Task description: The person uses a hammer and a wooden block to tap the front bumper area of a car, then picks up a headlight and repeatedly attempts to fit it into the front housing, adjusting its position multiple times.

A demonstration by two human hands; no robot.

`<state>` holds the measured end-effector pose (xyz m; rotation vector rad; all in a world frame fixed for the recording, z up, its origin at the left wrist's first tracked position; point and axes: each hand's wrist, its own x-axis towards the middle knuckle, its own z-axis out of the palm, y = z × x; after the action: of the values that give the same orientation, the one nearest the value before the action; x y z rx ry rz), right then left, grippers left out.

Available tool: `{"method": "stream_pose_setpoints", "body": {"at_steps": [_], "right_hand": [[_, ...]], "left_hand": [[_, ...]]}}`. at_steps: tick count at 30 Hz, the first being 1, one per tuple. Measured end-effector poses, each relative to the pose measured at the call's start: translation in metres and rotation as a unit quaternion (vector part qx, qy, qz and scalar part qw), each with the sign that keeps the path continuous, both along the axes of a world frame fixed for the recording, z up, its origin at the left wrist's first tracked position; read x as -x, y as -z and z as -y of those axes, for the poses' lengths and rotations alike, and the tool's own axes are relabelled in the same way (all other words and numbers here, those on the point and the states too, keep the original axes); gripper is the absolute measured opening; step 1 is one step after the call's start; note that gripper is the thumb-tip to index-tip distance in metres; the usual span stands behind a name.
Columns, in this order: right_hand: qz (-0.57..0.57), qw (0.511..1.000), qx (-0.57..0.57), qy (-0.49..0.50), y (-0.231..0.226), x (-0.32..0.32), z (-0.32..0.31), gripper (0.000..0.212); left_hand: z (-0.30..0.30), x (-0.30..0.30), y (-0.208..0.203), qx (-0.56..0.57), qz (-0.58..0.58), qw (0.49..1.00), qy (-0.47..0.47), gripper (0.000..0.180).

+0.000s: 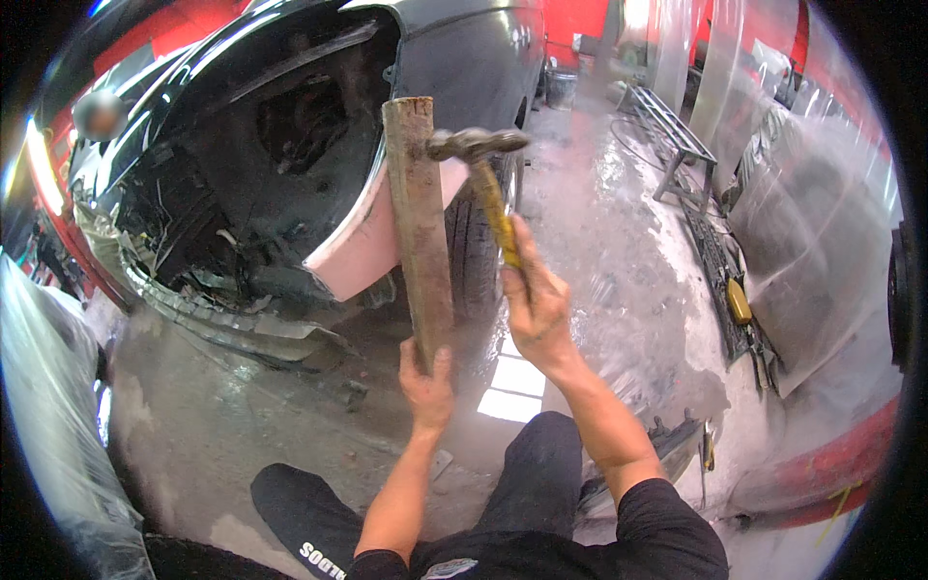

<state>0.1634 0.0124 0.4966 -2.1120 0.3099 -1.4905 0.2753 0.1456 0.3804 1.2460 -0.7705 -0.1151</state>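
My left hand [426, 390] grips the lower end of a long wooden block [418, 222], holding it nearly upright. The block's upper part stands in front of a pinkish-white edge piece [360, 240] of the car body; whether they touch I cannot tell. Wrapped round a yellow handle, my right hand [537, 307] holds a hammer [493, 193]. The hammer's metal head is beside the block's upper right side, touching or very close to it. Behind them is a dark car [464, 58] with an opened, stripped rear corner.
A tyre [472, 251] shows behind the block. Torn sheet metal [242, 324] juts low along the car's edge. To the right stand a metal bench frame [672, 135], tools on the floor and plastic sheeting [812, 232]. More plastic sheeting [53, 387] hangs at left; a person [100, 118] is at far left.
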Motion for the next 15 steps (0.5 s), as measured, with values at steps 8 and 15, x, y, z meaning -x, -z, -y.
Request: {"method": "stream_pose_setpoints", "body": {"at_steps": [8,15], "right_hand": [[0.303,0.945,0.124,-0.025,-0.015,0.024,-0.003,0.03],[0.051,0.996,0.054,0.044,0.029,-0.012,0.018,0.068]], "left_hand": [[-0.009,-0.009,0.001,-0.034,-0.025,0.999,0.003,0.046],[-0.014,0.001,-0.005,-0.04,0.004,0.999,0.032,0.04]]}}
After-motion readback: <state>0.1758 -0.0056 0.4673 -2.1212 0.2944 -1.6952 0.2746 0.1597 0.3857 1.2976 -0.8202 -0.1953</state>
